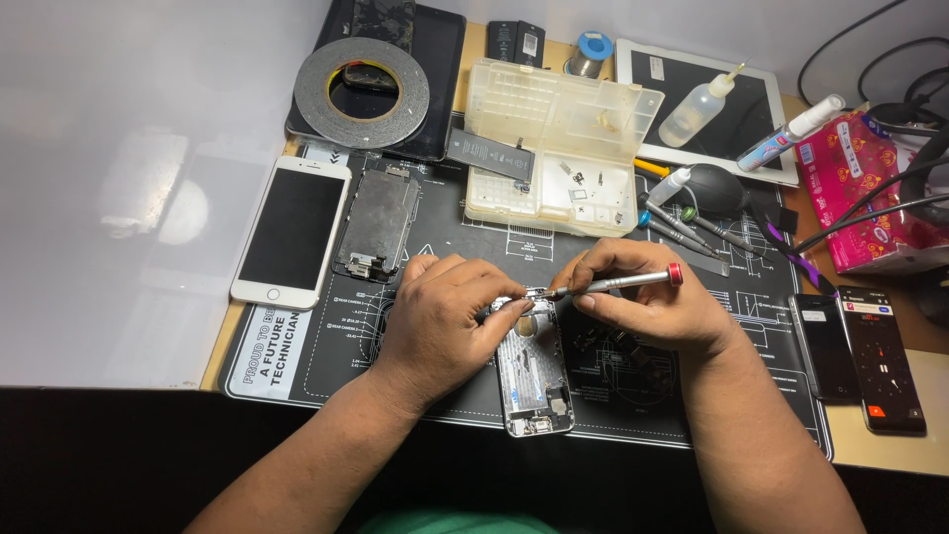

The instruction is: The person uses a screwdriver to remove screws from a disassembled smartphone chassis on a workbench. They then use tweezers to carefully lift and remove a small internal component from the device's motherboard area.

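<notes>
An opened silver phone body (535,381) lies lengthwise on a black repair mat (326,346). My left hand (442,314) grips the phone's upper left side, fingers curled over its top edge. My right hand (647,302) holds a slim silver screwdriver with a red cap (618,283), nearly level, with its tip at the top end of the phone next to my left fingertips. The upper part of the phone is hidden under both hands.
On the mat's left lie a white phone (293,233) and a detached screen panel (377,222). Behind are a tape roll (362,91), a clear parts box (554,143), a tablet (707,104), bottles and spare screwdrivers (682,225). Two dark phones (855,354) lie right.
</notes>
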